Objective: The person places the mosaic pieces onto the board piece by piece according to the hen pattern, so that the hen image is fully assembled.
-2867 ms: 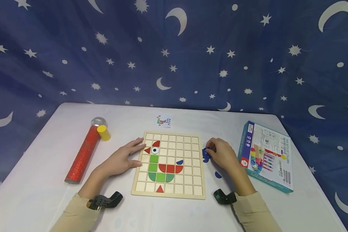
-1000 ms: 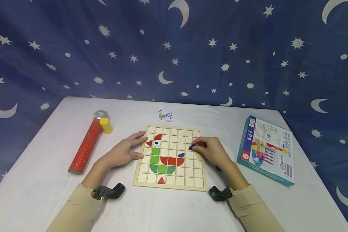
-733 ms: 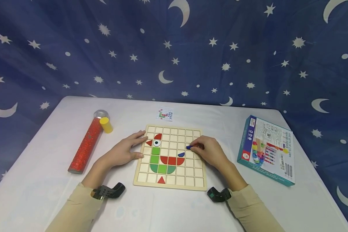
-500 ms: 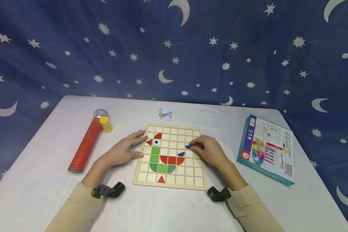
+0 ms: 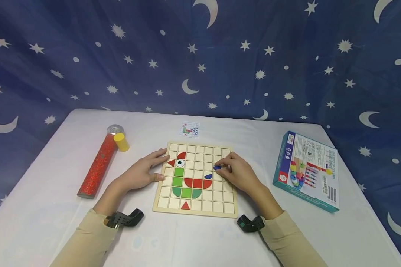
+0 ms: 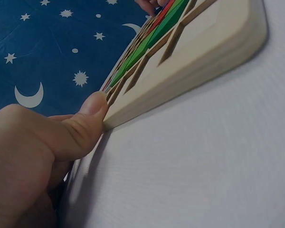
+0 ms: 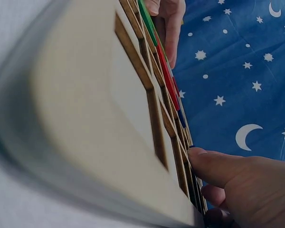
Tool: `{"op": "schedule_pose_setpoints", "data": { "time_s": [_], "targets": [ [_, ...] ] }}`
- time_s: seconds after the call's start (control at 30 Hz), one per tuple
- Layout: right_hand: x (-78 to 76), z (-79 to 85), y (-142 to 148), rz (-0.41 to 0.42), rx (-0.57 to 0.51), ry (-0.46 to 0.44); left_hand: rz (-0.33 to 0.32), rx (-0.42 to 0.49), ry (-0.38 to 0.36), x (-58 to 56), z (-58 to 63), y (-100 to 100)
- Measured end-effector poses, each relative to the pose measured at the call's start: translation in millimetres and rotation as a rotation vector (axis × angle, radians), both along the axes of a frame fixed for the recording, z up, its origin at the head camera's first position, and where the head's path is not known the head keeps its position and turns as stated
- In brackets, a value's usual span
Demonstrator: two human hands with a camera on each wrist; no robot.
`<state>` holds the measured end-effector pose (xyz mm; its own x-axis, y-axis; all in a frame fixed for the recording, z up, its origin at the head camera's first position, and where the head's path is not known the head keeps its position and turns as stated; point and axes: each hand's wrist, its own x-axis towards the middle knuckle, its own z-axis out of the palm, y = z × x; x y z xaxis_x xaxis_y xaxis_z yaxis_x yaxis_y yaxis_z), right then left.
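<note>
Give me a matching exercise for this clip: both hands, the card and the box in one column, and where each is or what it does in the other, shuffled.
1. Left hand
2. Right hand
3. Card
4. Box

A. Lies to the right of the board
B. Pinches a blue piece
C. Lies beyond the board's far edge
D. Touches the board's left edge

Pairs: 1-D, 2-B, 3-C, 4-A
</note>
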<state>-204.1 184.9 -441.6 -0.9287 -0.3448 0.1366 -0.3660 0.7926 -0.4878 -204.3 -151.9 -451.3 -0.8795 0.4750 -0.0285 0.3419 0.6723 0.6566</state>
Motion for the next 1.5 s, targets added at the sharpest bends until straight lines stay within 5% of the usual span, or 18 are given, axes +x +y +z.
{"op": "schedule_pose_setpoints", "data": {
  "time_s": [0.9, 1.1, 1.5],
  "targets": [
    [-0.2, 6.7, 2, 0.006, -0.002, -0.020, 0.000, -0.017, 0.008, -4.6, -0.8, 2],
    [-2.0, 18.4, 9, 0.010, -0.027, -0.061, 0.003, -0.008, 0.013, -2.5, -3.9, 1],
    [-15.1, 36.5, 59, -0.032, 0.158, -0.199, 0.005, -0.002, 0.001, -1.0, -1.8, 1]
  ]
}}
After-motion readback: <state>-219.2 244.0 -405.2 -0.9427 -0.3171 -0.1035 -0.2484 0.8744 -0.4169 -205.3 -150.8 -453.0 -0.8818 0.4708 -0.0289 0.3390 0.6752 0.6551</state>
